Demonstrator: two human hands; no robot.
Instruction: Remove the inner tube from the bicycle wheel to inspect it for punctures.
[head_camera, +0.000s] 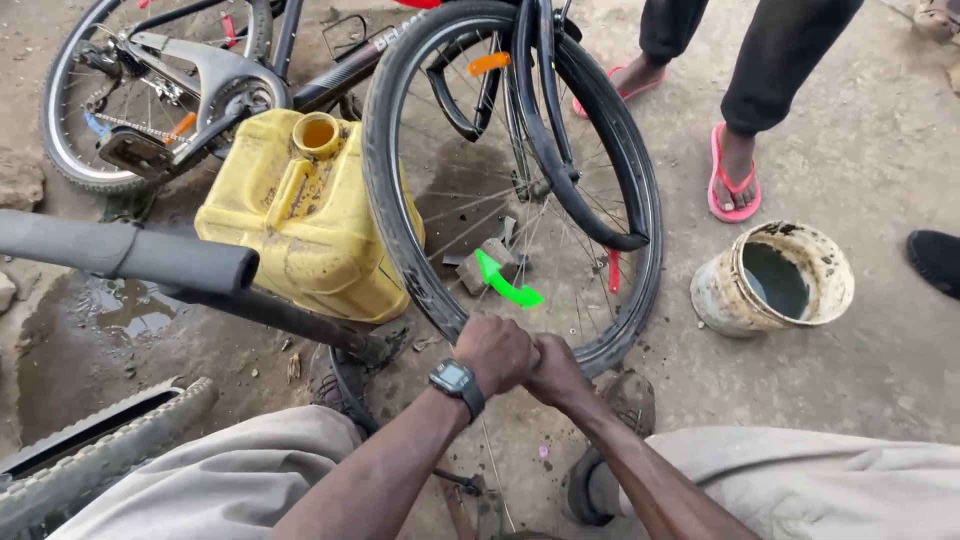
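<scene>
Both hands (525, 358) clenched on tyre (400, 230) at wheel's lower rim, wheel upright, tilted slightly right

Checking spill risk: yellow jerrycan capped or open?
Open: the yellow jerrycan shows a bare round mouth on top, no cap on it.

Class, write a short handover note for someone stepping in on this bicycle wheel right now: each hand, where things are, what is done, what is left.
Left hand, with a wristwatch, and right hand sit side by side, both gripping the tyre at the bottom of the wheel.
The wheel stands upright on the ground, leaning by a yellow jerrycan.
A black tube hangs loose across the spokes, out of the tyre.
A bucket of water stands to the right.
Done: tube pulled out.
Left: tube and tyre are not yet refitted, as far as can be seen.
</scene>
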